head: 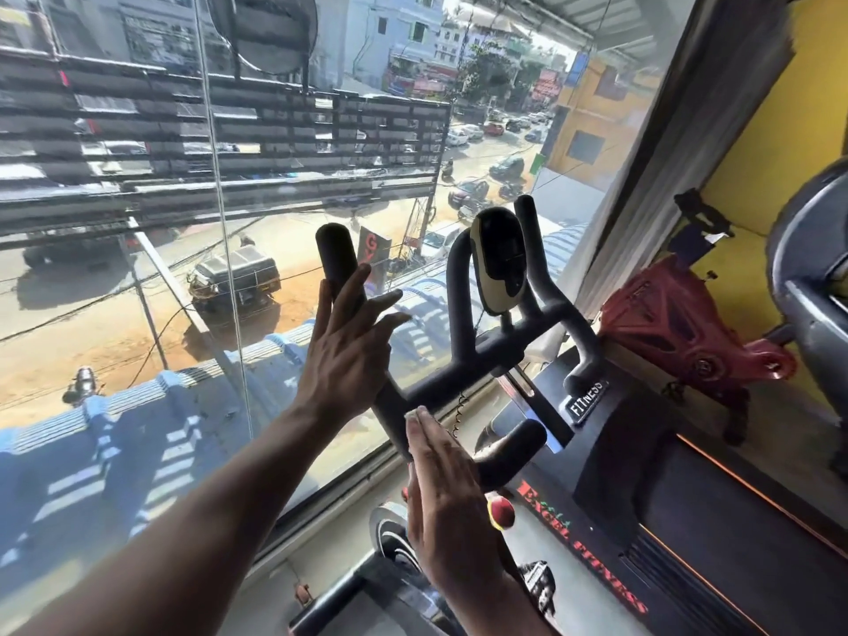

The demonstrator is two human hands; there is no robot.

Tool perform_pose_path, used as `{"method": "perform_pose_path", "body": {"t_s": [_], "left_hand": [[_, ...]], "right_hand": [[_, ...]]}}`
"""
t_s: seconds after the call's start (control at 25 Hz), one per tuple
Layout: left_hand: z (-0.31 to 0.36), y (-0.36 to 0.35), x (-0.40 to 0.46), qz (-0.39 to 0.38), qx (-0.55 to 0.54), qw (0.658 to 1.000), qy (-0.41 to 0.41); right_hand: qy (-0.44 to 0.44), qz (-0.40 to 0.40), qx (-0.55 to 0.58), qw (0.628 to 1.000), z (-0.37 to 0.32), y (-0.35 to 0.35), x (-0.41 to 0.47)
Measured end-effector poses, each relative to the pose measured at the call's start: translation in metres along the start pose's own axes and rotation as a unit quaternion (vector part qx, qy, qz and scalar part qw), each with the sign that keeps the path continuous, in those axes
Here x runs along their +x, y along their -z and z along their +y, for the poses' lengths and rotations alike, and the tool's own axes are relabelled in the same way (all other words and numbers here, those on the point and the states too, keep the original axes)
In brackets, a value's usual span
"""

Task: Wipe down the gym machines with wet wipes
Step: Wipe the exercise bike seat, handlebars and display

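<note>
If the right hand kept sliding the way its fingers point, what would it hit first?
Probably the handlebar's crossbar: the right hand lies flat with a wipe under its fingertips, pointing up along the left grip toward that junction. Depth is hard to judge.

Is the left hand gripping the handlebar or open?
Open: the left hand lies with straight, spread fingers against the handlebar's left grip, not curled round it.

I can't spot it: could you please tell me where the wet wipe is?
In the head view, low centre: the wet wipe peeks out beneath the right hand, pressed flat against the handlebar.
</note>
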State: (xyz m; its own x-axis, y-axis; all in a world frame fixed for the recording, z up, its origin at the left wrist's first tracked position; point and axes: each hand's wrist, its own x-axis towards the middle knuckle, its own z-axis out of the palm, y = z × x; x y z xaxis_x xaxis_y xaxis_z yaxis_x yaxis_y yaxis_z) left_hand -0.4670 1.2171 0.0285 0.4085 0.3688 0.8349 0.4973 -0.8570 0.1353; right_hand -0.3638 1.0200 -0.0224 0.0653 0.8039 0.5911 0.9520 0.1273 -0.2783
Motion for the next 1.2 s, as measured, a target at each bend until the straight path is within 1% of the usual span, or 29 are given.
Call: {"method": "perform_pose_path", "body": {"t_s": [0.08, 0.2, 0.28, 0.36, 0.4, 0.44, 0.48, 0.52, 0.56, 0.6, 0.64, 0.68, 0.76, 0.88, 0.96, 1.08, 1.2], "left_hand": [[0.000, 0.000, -0.001, 0.006, 0.004, 1.000, -0.003], [0.000, 0.000, 0.001, 0.005, 0.007, 1.000, 0.001], [0.000, 0.000, 0.001, 0.001, 0.011, 1.000, 0.003], [0.000, -0.001, -0.001, 0.002, 0.010, 1.000, -0.001], [-0.001, -0.001, -0.001, 0.003, 0.011, 1.000, -0.003], [-0.001, 0.000, -0.001, 0.002, 0.011, 1.000, -0.002], [-0.002, 0.000, -0.001, -0.001, 0.009, 1.000, 0.002], [-0.001, 0.000, 0.000, -0.003, 0.009, 1.000, 0.007], [0.000, 0.000, 0.001, -0.004, 0.011, 1.000, 0.009], [0.000, 0.000, 0.001, -0.005, 0.013, 1.000, 0.010], [0.000, 0.000, 0.002, -0.007, 0.014, 1.000, 0.010], [0.001, 0.000, 0.002, -0.009, 0.013, 1.000, 0.011], [0.000, 0.000, 0.003, -0.009, 0.017, 1.000, 0.011], [-0.001, -0.002, 0.002, -0.012, 0.018, 1.000, 0.005], [0.000, 0.000, 0.001, -0.004, 0.013, 1.000, 0.009], [-0.001, 0.001, 0.003, -0.002, 0.007, 1.000, 0.007], [0.001, 0.001, 0.003, -0.001, 0.017, 1.000, 0.008]], "right_hand": [[0.019, 0.002, -0.009, 1.000, 0.008, 0.004, -0.010], [0.043, 0.004, -0.054, 0.998, 0.068, 0.033, -0.030], [0.032, -0.040, -0.051, 0.997, 0.113, 0.053, -0.019], [-0.025, -0.103, 0.030, 0.994, 0.137, 0.061, 0.008], [-0.088, -0.107, 0.093, 0.986, 0.138, 0.058, 0.022], [-0.190, -0.082, 0.191, 0.959, 0.137, 0.051, 0.034], [-0.313, -0.020, 0.317, 0.895, 0.134, 0.042, 0.039], [-0.429, 0.075, 0.431, 0.791, 0.123, 0.035, 0.041], [-0.511, 0.134, 0.520, 0.671, 0.107, 0.030, 0.036], [-0.551, 0.160, 0.591, 0.567, 0.091, 0.027, 0.029], [-0.555, 0.167, 0.645, 0.498, 0.077, 0.027, 0.021], [-0.543, 0.173, 0.683, 0.457, 0.065, 0.031, 0.017], [-0.508, 0.197, 0.731, 0.411, 0.065, 0.035, 0.022], [-0.498, 0.222, 0.751, 0.371, 0.088, 0.045, 0.037], [-0.507, 0.227, 0.743, 0.372, 0.082, 0.042, 0.037], [-0.505, 0.229, 0.753, 0.354, 0.040, 0.033, 0.018], [-0.508, 0.239, 0.767, 0.312, 0.018, 0.028, 0.013]]}}
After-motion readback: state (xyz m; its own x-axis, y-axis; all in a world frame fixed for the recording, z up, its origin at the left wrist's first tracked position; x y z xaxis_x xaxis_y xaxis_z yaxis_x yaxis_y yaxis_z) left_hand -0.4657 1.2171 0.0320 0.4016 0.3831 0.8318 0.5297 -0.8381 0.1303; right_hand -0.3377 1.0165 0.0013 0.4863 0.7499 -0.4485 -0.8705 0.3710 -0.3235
